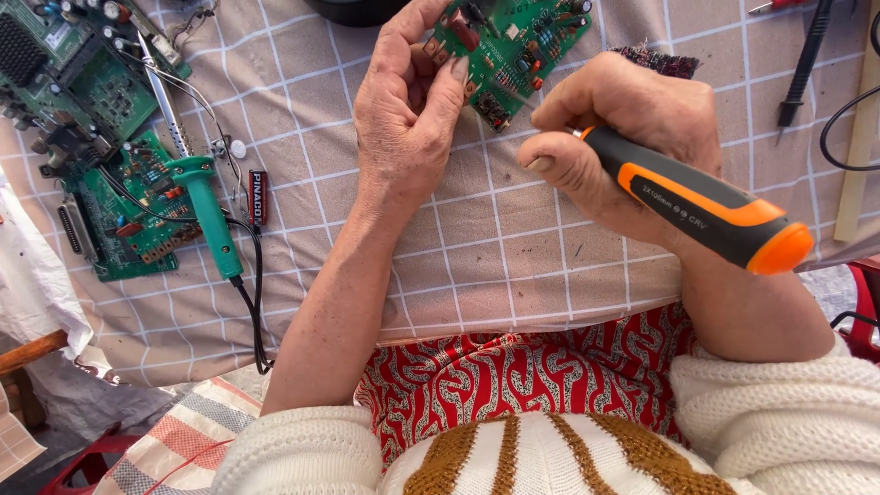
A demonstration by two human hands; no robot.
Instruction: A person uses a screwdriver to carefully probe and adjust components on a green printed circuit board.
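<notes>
Nearest the camera, the right hand [616, 147] is wrapped tight around a screwdriver [706, 206] with a black and orange handle, thumb laid along the grip, its thin shaft angled up and left toward the board. Just beyond, the left hand [408, 115] pinches the near edge of a small green circuit board [509, 41] between thumb and curled fingers, holding it tilted just above the checked cloth [513, 247]. The step in hand looks like working the tip at a part on the board's edge — the tip itself is too fine to place. The next move likely calls for a steady pinch and light, exact pressure. Farther left lie a green soldering iron [209, 215], a small battery [258, 197] and more boards [110, 137].
</notes>
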